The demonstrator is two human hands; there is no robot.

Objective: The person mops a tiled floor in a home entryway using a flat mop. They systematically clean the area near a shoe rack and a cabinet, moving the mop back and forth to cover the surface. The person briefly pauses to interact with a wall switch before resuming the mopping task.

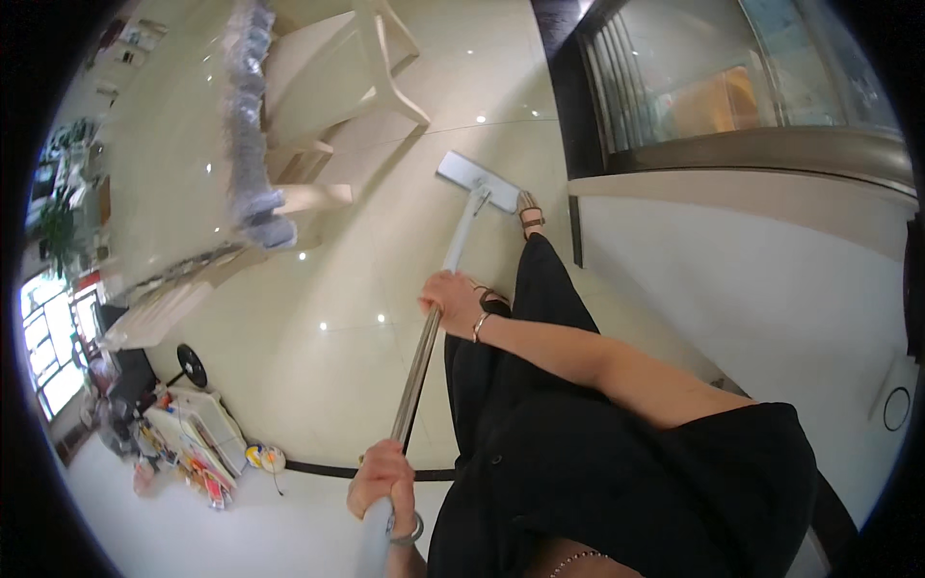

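Both my hands are on the pole of a flat mop point(418, 371), which slants up from the lower left. My left hand point(382, 479) is closed round the pale upper part of the handle. Further down, my right hand point(451, 301) wraps the pole where its metal tube meets a white lower section. The white rectangular mop head point(479, 181) rests on the glossy cream tiled floor point(366, 241). One end of it is beside my sandaled foot point(531, 217).
A cream chair point(371, 77) stands beyond the mop to the left, beside a table with a plastic-wrapped edge point(246, 125). At right are a low white wall point(732, 260) and a metal-framed glass door point(694, 87). A ball point(266, 458) and a cluttered white shelf point(198, 429) sit lower left.
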